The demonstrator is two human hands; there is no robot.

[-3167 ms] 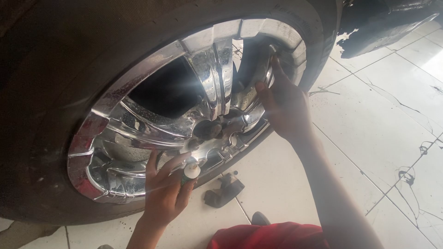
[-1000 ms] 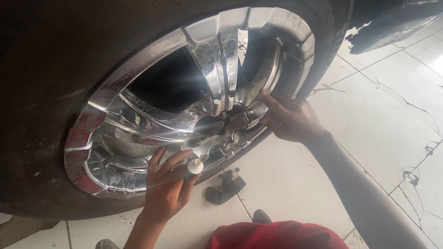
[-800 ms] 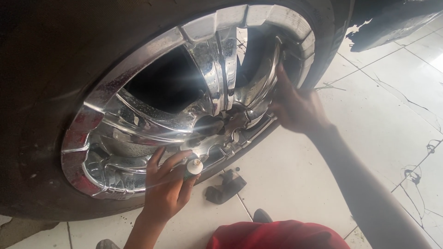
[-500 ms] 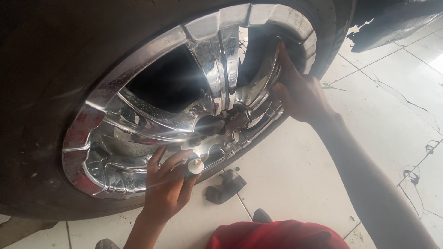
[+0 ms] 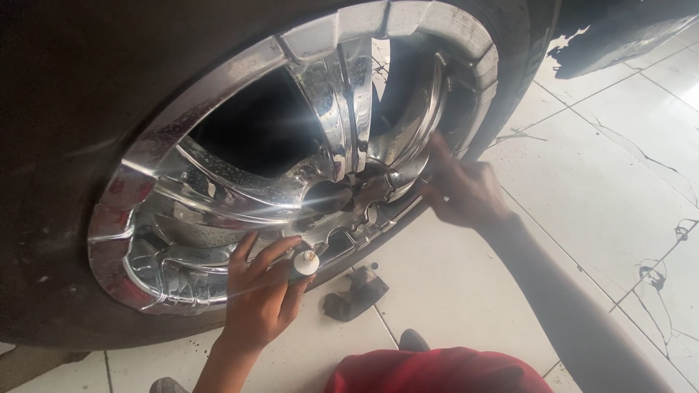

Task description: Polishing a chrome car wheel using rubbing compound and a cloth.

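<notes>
A large chrome wheel rim (image 5: 240, 189) inside a dark tyre (image 5: 65, 87) fills the left and middle of the head view. My left hand (image 5: 258, 295) rests against the rim's lower edge and pinches a small white-tipped tube (image 5: 303, 266) between thumb and fingers. My right hand (image 5: 459, 189) reaches in from the right, its fingers spread on the rim's right side near the hub; the hand is blurred and nothing shows in it.
A small dark rag or part (image 5: 357, 293) lies on the white tiled floor (image 5: 597, 189) just below the rim. My red-clad knee (image 5: 437, 371) sits at the bottom edge. A dark car body panel (image 5: 626, 36) hangs at the top right.
My right hand slid from the hub up along the rim's right side, then back down toward the hub. My left hand kept hold of the tube at the lower rim.
</notes>
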